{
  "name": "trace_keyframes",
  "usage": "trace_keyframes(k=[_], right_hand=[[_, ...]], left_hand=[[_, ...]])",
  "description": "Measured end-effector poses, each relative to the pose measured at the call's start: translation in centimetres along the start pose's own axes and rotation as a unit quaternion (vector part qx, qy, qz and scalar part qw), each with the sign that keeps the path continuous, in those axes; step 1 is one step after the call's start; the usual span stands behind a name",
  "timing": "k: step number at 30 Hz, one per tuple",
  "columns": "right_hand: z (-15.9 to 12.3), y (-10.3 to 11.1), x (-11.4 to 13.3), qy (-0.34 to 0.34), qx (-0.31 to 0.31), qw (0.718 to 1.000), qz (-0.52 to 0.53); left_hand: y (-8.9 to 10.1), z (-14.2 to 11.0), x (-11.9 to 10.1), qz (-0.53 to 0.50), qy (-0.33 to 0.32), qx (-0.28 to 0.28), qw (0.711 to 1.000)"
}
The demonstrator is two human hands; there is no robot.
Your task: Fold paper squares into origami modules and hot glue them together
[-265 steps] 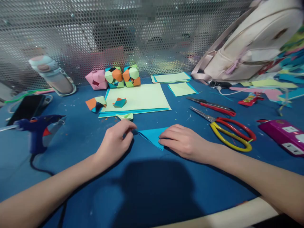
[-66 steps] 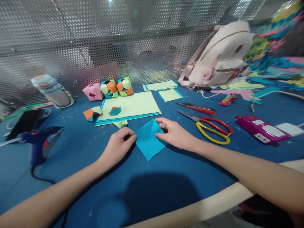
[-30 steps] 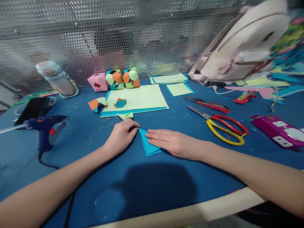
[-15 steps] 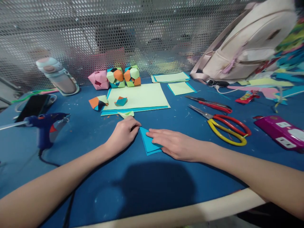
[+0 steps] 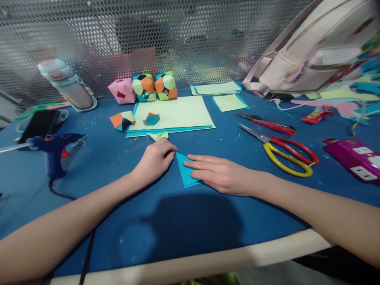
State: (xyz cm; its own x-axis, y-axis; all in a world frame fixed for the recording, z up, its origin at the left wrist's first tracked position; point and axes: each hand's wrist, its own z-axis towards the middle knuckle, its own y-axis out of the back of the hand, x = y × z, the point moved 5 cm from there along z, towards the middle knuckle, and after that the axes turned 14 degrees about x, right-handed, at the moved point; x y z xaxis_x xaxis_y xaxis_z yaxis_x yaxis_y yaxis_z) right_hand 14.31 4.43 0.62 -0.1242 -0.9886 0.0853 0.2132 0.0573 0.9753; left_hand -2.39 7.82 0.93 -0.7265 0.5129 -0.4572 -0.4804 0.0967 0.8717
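A folded sheet of blue paper (image 5: 184, 173) lies on the blue tabletop between my two hands. My left hand (image 5: 156, 159) is closed, its thumb and forefinger pinched together at the paper's upper left corner. Stretched flat across the right part of the paper, my right hand (image 5: 221, 174) has its fingers slightly apart and covers that side. Just above my left hand sits a small folded light-green paper piece (image 5: 159, 136). Beyond it, a stack of light-green and blue sheets (image 5: 181, 113) bears a small blue-and-orange folded piece (image 5: 151, 119).
Finished paper balls (image 5: 144, 88) stand near the perforated metal screen (image 5: 184, 35). Left are a hot glue gun (image 5: 56, 152), a phone (image 5: 38, 124) and a bottle (image 5: 67, 85). Right are scissors (image 5: 285, 154), a utility knife (image 5: 267, 123), a purple power strip (image 5: 354, 158) and a backpack (image 5: 303, 59).
The blue paper's lower edges now lie closer together than before. Both hands stay on it with little movement. My view has shifted slightly.
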Motion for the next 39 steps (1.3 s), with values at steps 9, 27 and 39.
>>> trace_keyframes(k=[9,27,39], right_hand=[[-0.09,-0.07,-0.04,0.006,0.004,1.000,0.007],[-0.14,0.04,0.06,0.009,0.005,1.000,-0.005],[-0.09,-0.02,0.05,0.003,0.022,1.000,-0.008]], left_hand=[[0.05,-0.01,0.04,-0.014,0.003,-0.001,1.000],[0.18,-0.01,0.06,-0.024,0.023,0.006,0.999],[0.24,-0.01,0.16,-0.027,0.035,0.006,0.999]])
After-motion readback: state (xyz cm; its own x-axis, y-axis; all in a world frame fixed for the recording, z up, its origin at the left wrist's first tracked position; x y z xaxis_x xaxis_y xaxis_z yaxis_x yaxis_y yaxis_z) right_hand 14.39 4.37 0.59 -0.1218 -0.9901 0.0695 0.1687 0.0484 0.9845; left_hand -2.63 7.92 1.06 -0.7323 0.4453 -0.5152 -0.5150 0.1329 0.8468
